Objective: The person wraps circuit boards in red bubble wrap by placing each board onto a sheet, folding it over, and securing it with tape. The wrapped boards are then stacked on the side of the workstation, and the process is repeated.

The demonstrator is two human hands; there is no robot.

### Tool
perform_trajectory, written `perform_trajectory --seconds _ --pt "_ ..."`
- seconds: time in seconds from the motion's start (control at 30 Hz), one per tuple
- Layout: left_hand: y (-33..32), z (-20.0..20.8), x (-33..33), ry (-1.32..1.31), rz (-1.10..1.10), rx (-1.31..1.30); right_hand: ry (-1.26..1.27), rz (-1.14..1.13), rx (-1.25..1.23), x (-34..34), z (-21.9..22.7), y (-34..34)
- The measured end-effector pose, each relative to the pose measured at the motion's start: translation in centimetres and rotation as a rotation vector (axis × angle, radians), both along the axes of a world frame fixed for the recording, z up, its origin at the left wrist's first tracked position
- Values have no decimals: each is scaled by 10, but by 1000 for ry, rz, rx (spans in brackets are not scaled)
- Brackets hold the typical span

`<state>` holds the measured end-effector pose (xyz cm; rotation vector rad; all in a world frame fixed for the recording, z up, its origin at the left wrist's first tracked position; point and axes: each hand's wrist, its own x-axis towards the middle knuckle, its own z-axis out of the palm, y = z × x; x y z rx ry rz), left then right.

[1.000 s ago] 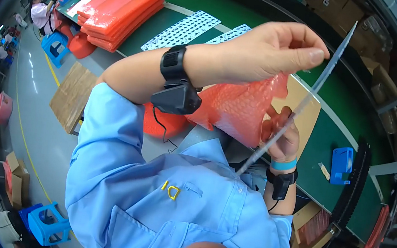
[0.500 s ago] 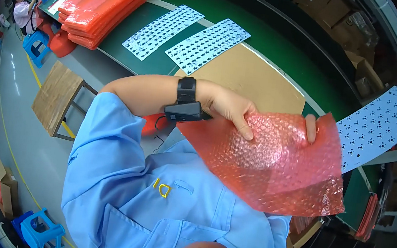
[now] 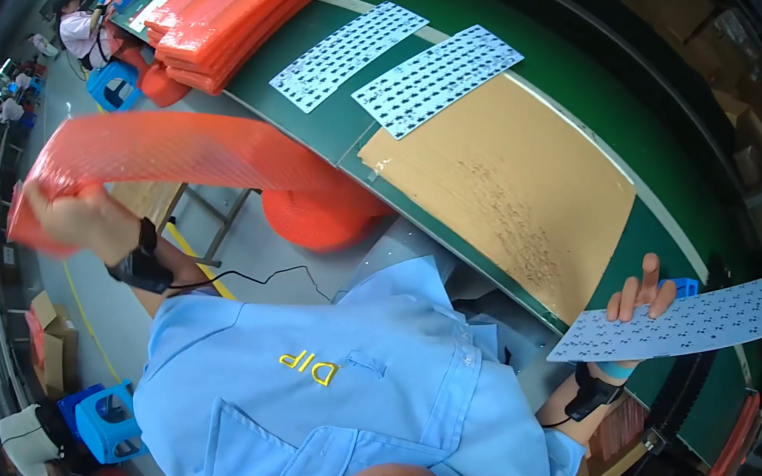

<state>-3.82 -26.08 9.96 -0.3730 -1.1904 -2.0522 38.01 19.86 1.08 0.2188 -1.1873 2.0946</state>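
Note:
My left hand is out at the far left, blurred, its fingers closed on one end of a long strip of red bubble wrap. The strip arches toward the bench, and its other end lies in front of a rounded red thing. On the right side, my right hand grips a white circuit board dotted with small black marks. Several fingertips show over the board's upper edge; the thumb is hidden behind it. Both wrists wear black devices with cords.
Two white circuit boards, one left of the other, lie on the green bench beside a brown cardboard sheet with scuff marks. A stack of red bubble-wrap packs stands farther left. Blue stools and a seated person are beyond.
The red bubble wrap has swung from in front of my chest far to the left with my left hand. My right hand has released it and is lower, showing the white board in its grip.

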Motion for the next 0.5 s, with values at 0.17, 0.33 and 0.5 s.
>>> perform_trajectory --seconds 0.17,0.33,0.5 --pt "48 26 82 289 90 100 29 34 119 -25 -17 -13" --pt "184 -10 127 118 -161 -772 -174 -84 -14 -44 -11 -50" --pt "310 -46 171 577 -641 -1739 -109 -18 -109 -40 -10 -62"
